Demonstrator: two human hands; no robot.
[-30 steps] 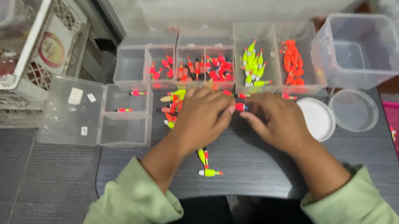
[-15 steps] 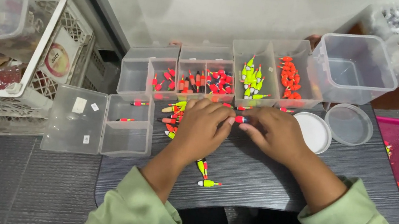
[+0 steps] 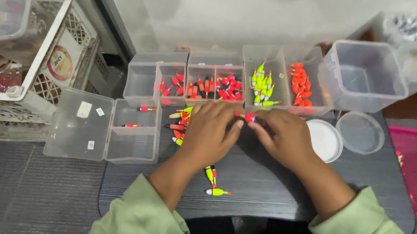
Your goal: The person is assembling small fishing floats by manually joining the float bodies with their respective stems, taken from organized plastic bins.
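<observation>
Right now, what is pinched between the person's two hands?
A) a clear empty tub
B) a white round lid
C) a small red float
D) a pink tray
C: the left hand and right hand meet on a small red float at their fingertips.

Clear plastic boxes (image 3: 362, 75), glossy floats (image 3: 262, 83).

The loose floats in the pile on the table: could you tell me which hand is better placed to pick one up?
Probably the left hand: it rests right over the pile of floats, while the right hand lies farther off.
</observation>
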